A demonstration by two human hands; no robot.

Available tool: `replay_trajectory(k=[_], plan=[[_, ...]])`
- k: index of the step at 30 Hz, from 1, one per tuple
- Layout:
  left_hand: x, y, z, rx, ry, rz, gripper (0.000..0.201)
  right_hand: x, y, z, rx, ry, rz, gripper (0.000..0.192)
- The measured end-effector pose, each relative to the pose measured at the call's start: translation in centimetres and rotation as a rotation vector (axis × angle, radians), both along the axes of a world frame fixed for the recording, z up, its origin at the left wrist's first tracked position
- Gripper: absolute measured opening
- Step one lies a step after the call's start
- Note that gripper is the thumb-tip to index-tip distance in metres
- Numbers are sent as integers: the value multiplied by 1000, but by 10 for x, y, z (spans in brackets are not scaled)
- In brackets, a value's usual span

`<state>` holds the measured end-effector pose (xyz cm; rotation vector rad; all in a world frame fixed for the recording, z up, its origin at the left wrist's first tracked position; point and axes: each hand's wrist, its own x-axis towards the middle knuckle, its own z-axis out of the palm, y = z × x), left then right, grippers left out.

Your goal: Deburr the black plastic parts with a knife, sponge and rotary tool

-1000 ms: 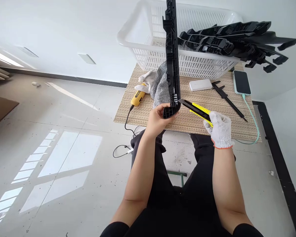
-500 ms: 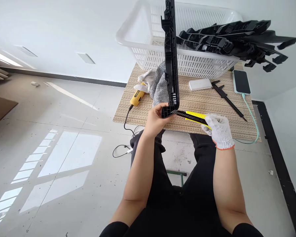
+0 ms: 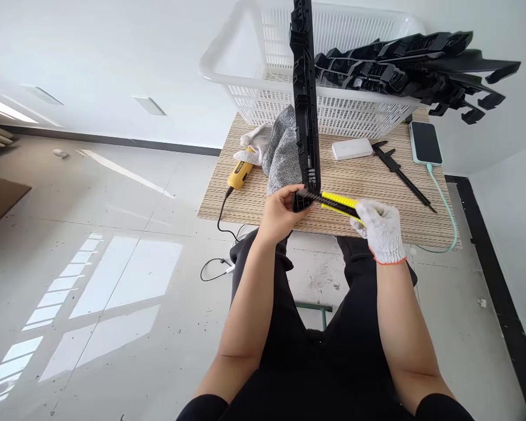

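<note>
My bare left hand (image 3: 281, 213) grips the lower, bent end of a long black plastic trim part (image 3: 304, 105), which stands upright above the table's front edge. In a white knit glove, my right hand (image 3: 380, 229) is closed around a yellow and black utility knife (image 3: 339, 206). The knife's blade is extended and points left, lying across the part's lower corner close to my left fingers. Whether the edge touches the plastic I cannot tell.
Behind stands a white plastic basket (image 3: 236, 85) with several black trim parts (image 3: 390, 70) jutting out rightward. On the table (image 3: 333, 228) are a yellow corded tool (image 3: 241, 173), grey cloth (image 3: 283, 158), a white glove (image 3: 256, 143), a white box (image 3: 352, 148), calipers (image 3: 403, 175) and a phone (image 3: 425, 142).
My right hand has moved left with the utility knife, and its blade now reaches across the part's corner. The part's lower end has shifted slightly right and down.
</note>
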<state>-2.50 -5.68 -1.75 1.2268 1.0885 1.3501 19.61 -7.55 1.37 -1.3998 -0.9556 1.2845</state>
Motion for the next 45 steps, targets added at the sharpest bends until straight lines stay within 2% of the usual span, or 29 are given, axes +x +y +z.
replay_trajectory(k=[4, 7, 11, 14, 17, 21, 24, 27, 31, 34, 38, 41, 45], plan=[[0, -1, 2, 8, 5, 2, 48, -2, 0, -1, -10, 3, 31, 31], [1, -1, 3, 7, 9, 9, 45, -3, 0, -1, 11, 0, -29, 31], [0, -1, 3, 17, 14, 5, 47, -3, 1, 1, -43, 1, 49, 33], [-1, -2, 4, 21, 24, 17, 43, -3, 2, 3, -29, 17, -65, 35], [-2, -3, 5, 36, 17, 6, 41, -3, 3, 4, -46, 19, -71, 34], [-3, -4, 6, 37, -16, 3, 38, -2, 3, 5, -26, 26, -158, 33], [-3, -3, 6, 30, -4, 6, 41, -1, 3, 5, -43, 14, -80, 33], [-3, -3, 4, 36, 2, 1, 38, 0, 2, 5, -6, 30, -130, 32], [-3, -2, 3, 50, 15, -17, 40, 0, 2, 3, -8, 8, 0, 31], [-2, -2, 3, 45, 25, -12, 38, 0, 2, 2, 14, 2, -93, 30], [-2, -2, 4, 48, 29, -6, 41, 0, 3, 2, -14, -7, -35, 30], [-1, -2, 5, 39, 28, -1, 39, -1, 4, 2, 0, 33, -124, 31], [-2, -2, 4, 34, 18, -1, 42, 0, 4, 3, -24, 22, -55, 31]])
